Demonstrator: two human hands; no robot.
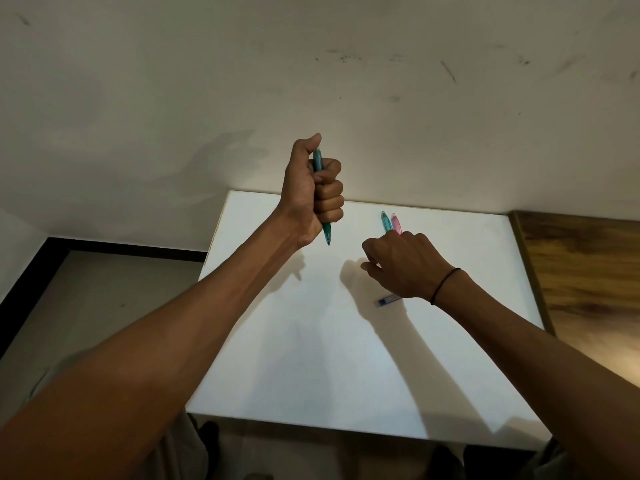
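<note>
My left hand (pixel 317 195) is raised above the far left part of the white table (pixel 311 358). It grips a teal pen (pixel 327 233) upright in its fist, with the thumb over the top end and the tip pointing down. My right hand (pixel 405 265) hovers low over the table with its fingers curled down. Its knuckles cover the near ends of a light blue pen (pixel 384 220) and a pink pen (pixel 396 222) that lie side by side. Whether the fingers hold either pen is hidden. A blue pen (pixel 388 300) lies partly under my right wrist.
The table stands against a scuffed pale wall (pixel 346 81). A wooden surface (pixel 588 271) adjoins the table's right edge. Grey floor with a black skirting (pixel 104 271) lies to the left. My knees show below the near table edge.
</note>
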